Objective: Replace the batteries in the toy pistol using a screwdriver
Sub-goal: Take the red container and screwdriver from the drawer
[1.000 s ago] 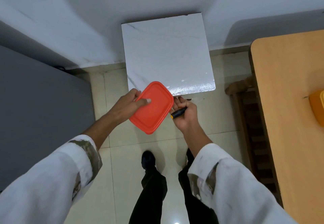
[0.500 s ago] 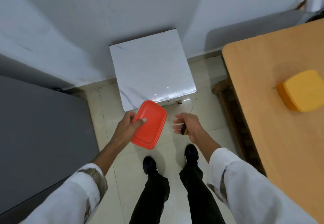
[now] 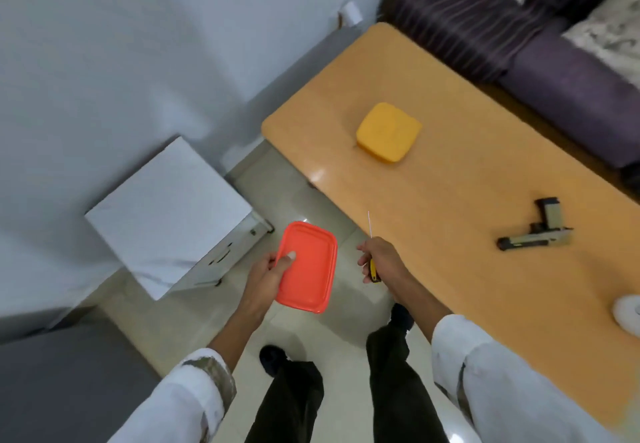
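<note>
– Holding check, nearest first: your left grip (image 3: 268, 274) pinches the red lid (image 3: 308, 269), thumb on top. Your right grip (image 3: 381, 259) is curled round the screwdriver (image 3: 374, 272), shaft pointing away.
– And the toy pistol (image 3: 533, 234)?
– On the surface (image 3: 450, 182), right of and beyond your right grip, which is the nearer one. Barrel lies roughly left-right, handle pointing away. Surface edge runs just beside that grip; bare wood around the pistol; yellow box (image 3: 388, 132) farther off.

The tan-and-black plastic toy pistol (image 3: 539, 239) is lying on its side on the orange wooden table (image 3: 433, 182), muzzle pointing left, while the slim yellow-and-black-handled screwdriver (image 3: 374, 271) is pointing shaft-up in the right hand (image 3: 384, 259), well apart.
</note>
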